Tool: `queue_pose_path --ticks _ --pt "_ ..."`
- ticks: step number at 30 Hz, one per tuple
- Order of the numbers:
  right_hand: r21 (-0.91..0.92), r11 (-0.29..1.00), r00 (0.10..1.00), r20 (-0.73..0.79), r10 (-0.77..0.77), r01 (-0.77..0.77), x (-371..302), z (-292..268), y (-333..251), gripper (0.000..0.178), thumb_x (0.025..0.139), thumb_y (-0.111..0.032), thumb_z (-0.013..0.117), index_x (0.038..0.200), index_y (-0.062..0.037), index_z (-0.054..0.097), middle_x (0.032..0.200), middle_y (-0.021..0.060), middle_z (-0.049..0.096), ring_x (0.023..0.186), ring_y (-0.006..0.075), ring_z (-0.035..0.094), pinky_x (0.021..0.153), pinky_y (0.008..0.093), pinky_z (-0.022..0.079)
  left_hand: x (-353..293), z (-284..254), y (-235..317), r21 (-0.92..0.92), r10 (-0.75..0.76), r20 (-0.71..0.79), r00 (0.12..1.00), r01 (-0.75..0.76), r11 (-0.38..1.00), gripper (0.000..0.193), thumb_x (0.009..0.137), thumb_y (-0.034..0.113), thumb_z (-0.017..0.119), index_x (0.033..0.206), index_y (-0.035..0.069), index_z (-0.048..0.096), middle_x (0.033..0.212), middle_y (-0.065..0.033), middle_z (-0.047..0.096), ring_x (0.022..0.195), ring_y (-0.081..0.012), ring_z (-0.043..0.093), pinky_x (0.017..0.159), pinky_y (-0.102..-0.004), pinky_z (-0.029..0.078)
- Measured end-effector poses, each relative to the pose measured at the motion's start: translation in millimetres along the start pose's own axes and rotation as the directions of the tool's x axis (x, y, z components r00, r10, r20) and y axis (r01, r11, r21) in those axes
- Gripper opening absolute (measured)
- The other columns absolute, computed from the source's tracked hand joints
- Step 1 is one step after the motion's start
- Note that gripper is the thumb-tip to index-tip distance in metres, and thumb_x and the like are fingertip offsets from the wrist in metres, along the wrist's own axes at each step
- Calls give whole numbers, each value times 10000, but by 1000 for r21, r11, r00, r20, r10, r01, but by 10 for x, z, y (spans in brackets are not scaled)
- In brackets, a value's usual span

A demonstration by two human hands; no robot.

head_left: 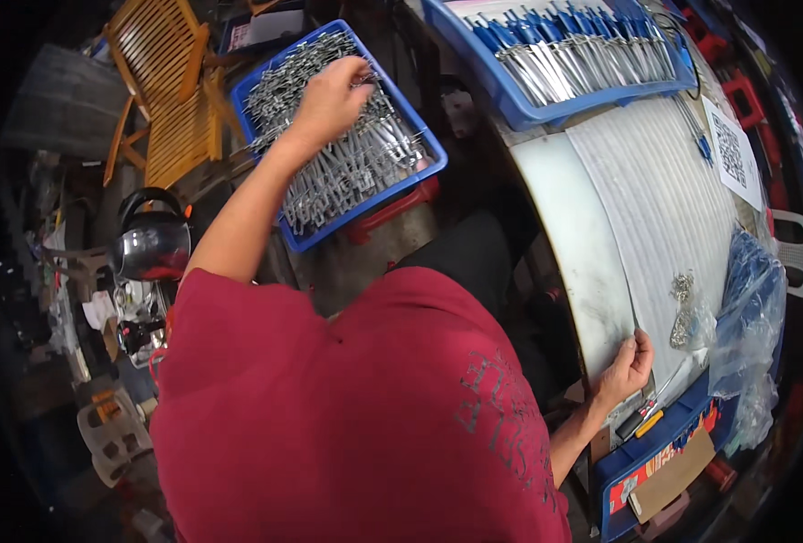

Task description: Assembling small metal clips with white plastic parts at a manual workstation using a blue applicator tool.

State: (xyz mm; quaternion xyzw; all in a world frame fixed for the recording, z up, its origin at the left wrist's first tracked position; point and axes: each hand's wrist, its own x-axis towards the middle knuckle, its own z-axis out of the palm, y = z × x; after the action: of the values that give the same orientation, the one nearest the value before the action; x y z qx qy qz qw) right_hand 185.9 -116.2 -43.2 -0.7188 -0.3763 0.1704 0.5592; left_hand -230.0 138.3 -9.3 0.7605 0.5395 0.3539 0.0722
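My left hand (331, 98) reaches over the far end of a blue plastic crate (441, 159). Its fingers are curled together above small metal parts (365, 163) heaped in the crate; whatever they grip cannot be made out. At the lower right, my right hand (626, 369) rests at the edge of the worktable, thumb and fingers pinched together. A tiny dark tip shows at those fingers, too small to name. Beneath and beside this hand lies a sheet of white foam (637, 190) on the pale tabletop (572, 235).
A second blue crate (546, 113) holds several blue-ended metal rods (583, 63). Small metal pieces in a clear bag (682, 317) lie near a screwdriver (637, 421). Clear plastic wrapping (745, 317) covers the table's right side. A wooden chair (162, 81) and a kettle (152, 244) stand left.
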Motion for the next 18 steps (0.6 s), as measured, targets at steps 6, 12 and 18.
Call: queue_pose_path --ticks 6,12,18 --pt "-53 998 999 -8 -40 39 -2 29 -50 191 831 -70 505 970 60 523 867 44 524 776 85 463 712 194 374 -303 -200 -774 198 -215 1 977 211 957 201 718 88 567 888 2 502 792 -121 554 723 -238 554 657 -311 428" --pt "-85 995 999 13 -46 47 1 2 -19 199 837 -71 494 984 61 516 900 66 531 814 106 477 745 213 380 -253 -267 -1033 216 -257 29 966 245 945 255 705 153 599 894 5 513 765 -103 538 704 -223 532 646 -316 414" --pt "-117 992 999 25 -48 51 -6 15 -50 193 840 -70 491 982 60 512 888 58 528 809 101 474 748 210 378 -60 -155 -1096 164 -244 136 960 221 962 312 683 204 632 876 -8 508 738 -91 511 681 -199 506 634 -305 406"
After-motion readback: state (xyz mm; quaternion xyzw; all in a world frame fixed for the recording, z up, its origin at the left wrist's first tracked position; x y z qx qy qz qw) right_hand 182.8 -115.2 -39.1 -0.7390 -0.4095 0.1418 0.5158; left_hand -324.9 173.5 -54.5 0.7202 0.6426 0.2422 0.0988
